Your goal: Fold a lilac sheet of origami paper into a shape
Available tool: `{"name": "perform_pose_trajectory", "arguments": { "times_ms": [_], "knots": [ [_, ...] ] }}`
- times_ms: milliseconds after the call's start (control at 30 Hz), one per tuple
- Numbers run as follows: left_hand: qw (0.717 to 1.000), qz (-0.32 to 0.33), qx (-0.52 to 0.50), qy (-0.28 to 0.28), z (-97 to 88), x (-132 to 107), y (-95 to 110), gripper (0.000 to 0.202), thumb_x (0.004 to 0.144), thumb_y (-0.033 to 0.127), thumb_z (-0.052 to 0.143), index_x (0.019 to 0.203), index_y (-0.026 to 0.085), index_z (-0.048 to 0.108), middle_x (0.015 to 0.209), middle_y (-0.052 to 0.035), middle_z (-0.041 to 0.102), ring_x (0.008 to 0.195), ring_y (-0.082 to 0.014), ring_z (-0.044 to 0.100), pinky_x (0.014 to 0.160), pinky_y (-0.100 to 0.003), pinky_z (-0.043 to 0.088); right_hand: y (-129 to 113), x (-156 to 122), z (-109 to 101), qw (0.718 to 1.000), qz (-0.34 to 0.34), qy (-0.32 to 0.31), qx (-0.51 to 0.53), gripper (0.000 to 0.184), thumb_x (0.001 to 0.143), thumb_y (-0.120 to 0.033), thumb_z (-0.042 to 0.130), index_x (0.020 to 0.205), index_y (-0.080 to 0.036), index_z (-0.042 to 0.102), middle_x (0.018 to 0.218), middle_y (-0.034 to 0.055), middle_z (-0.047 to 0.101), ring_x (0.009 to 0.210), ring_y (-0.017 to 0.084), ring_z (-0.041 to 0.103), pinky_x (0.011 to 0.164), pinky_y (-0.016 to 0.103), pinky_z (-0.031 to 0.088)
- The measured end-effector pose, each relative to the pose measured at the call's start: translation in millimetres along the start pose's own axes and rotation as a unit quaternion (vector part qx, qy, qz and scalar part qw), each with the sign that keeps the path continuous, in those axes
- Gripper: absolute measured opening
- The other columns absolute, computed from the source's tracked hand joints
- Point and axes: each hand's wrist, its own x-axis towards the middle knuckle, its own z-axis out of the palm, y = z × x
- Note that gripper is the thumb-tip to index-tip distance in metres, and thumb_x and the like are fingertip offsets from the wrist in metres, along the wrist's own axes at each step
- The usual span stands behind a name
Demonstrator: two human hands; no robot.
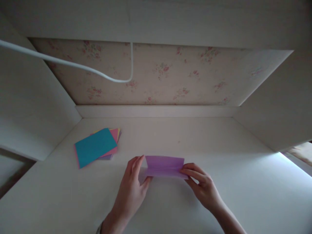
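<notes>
Your right hand point(203, 188) pinches one end of the light purple, creased rectangle of paper point(165, 164), fingers on top and thumb at the near edge. Your left hand point(130, 190) curves round the other end, thumb and fingers wide apart; I can't tell if they grip. So the paper sits between your fingers. If one hand pulls harder, the fold could go crooked. Past your left fingers lies a messy pile of blue, pink, yellow and purple paper sheets point(96, 146).

Fingers point(191, 170) of the right hand point(206, 188) hide part of the purple paper point(165, 165).
</notes>
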Motion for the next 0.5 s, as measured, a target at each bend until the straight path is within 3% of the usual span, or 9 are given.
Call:
{"name": "perform_pose_trajectory", "arguments": {
  "times_ms": [33,100,167,267,333,400,500],
  "knots": [
    [0.999,0.022,0.036,0.021,-1.2,-0.6,1.4,0.059,0.088,0.017,0.062,0.144,0.022,0.043,0.135,-0.0154,0.051,0.128,-0.0315,0.051,0.104,-0.051,0.048,-1.9,-1.3,-0.5,1.0,0.002,-0.015,-0.015,0.018,0.092,-0.027,0.061,0.094,-0.025,0.079,0.103,0.0107,0.07,0.096,0.025,0.067,0.079,0.035,0.057],
    [0.994,0.079,0.077,0.012,-3.6,-1.7,5.9,0.055,0.088,0.011,0.06,0.14,0.023,0.048,0.132,-0.0147,0.052,0.126,-0.0317,0.051,0.102,-0.052,0.05,-5.8,-3.6,-1.3,0.998,-0.005,-0.049,-0.046,0.019,0.093,-0.028,0.06,0.093,-0.025,0.078,0.113,0.012,0.07,0.103,0.027,0.065,0.087,0.04,0.056],
    [0.987,0.136,0.08,-0.038,-5.4,-2.9,11.0,0.049,0.087,0.006,0.058,0.132,0.025,0.056,0.127,-0.0125,0.056,0.121,-0.0301,0.055,0.099,-0.05,0.052,-8.6,-5.3,-2.4,0.993,-0.019,-0.085,-0.08,0.019,0.093,-0.028,0.06,0.09,-0.024,0.078,0.13,0.0127,0.065,0.117,0.031,0.059,0.096,0.047,0.052],
    [0.977,0.168,0.058,-0.113,-7.1,-4.0,16.1,0.036,0.088,0.006,0.059,0.119,0.023,0.064,0.116,-0.0097,0.063,0.109,-0.0261,0.062,0.095,-0.044,0.056,-9.8,-6.7,-4.0,0.981,-0.023,-0.132,-0.141,0.02,0.092,-0.03,0.059,0.089,-0.024,0.078,0.156,0.0091,0.041,0.137,0.037,0.042,0.105,0.058,0.042],
    [0.972,0.174,0.047,-0.152,-8.7,-4.0,15.8,0.026,0.09,0.011,0.061,0.113,0.022,0.067,0.111,-0.0083,0.067,0.106,-0.0247,0.064,0.096,-0.043,0.056,-8.9,-7.1,-4.7,0.971,-0.021,-0.157,-0.178,0.021,0.092,-0.032,0.058,0.09,-0.023,0.077,0.16,0.0072,0.032,0.147,0.039,0.027,0.11,0.063,0.032],
    [0.964,0.187,0.049,-0.183,-10.9,-3.6,12.4,0.019,0.089,0.014,0.065,0.105,0.022,0.07,0.114,-0.0065,0.069,0.11,-0.0256,0.063,0.104,-0.047,0.051,-7.9,-7.3,-5.5,0.962,-0.02,-0.183,-0.2,0.02,0.092,-0.031,0.058,0.091,-0.023,0.076,0.159,0.0067,0.033,0.151,0.038,0.012,0.114,0.067,0.021],
    [0.953,0.2,0.067,-0.217,-13.8,-3.3,4.8,0.021,0.087,0.015,0.069,0.106,0.023,0.072,0.123,-0.0044,0.069,0.118,-0.027,0.061,0.111,-0.051,0.044,-6.7,-7.1,-7.8,0.954,-0.024,-0.216,-0.204,0.017,0.091,-0.028,0.059,0.091,-0.022,0.074,0.159,0.0065,0.034,0.151,0.036,0.002,0.117,0.067,0.012]
  ]
}}
